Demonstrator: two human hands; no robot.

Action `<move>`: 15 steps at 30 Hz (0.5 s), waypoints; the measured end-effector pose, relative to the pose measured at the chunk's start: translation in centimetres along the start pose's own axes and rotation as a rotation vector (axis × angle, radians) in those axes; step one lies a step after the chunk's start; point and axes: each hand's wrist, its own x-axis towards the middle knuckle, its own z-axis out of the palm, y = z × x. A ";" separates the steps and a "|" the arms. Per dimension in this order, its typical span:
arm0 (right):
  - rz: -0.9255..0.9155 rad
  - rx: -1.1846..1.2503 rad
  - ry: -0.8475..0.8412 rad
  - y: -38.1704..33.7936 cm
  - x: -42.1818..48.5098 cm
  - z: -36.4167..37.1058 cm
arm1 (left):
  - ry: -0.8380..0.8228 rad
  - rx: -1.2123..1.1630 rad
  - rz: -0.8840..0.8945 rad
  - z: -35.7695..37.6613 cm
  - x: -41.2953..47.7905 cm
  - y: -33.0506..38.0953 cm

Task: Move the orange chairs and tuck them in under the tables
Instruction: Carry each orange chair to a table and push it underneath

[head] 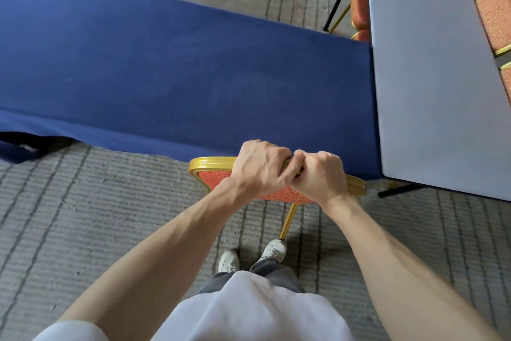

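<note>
- Head view, item: orange upholstered banquet chair with a gold-painted metal frame [217, 176]. Only its back and one gold rear leg [289, 219] show. The seat is hidden under the hanging edge of the long table draped in dark blue cloth [193, 64], so the chair looks largely tucked in.
- Head view, grip: your left hand [260, 166] and right hand [318, 175] are both curled round the top rail of the chair back, side by side with knuckles touching at mid-rail.
- Head view, handling: judge the frame stiff and the padding soft.
  - The weight looks moderate, so you could probably slide it or tip it onto its rear legs.
  - The lacquered rail may be slick, so keep your fingers wrapped round the rail, not the fabric.
  - Hands spread wider along the rail would likely steer it better.
- Head view, edges:
  - The blue cloth hangs against the chair back and could snag or drag with it.
  - The pale grey bare-topped table [428, 64] butts against the blue one on your right.
  - That table's black foot [401, 190] lies on the floor near the chair's right corner.
- Head view, open room:
  - Grey striped carpet [83, 216] lies open to your left and behind you, though its pile may resist the legs.
  - Your white shoes [273, 251] stand just beside the rear leg, so mind your toes.
- Head view, others: more orange chairs [495, 14] line the far side of the pale table.
</note>
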 end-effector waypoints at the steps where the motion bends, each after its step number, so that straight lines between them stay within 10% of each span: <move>1: -0.007 0.003 0.004 -0.3 -0.7 0.1 | -0.002 0.000 0.001 0.1 -0.8 0.1; 15: 0.034 0.014 -0.164 -3.6 -6.7 2.5 | -0.031 0.009 0.106 2.2 -7.3 -1.1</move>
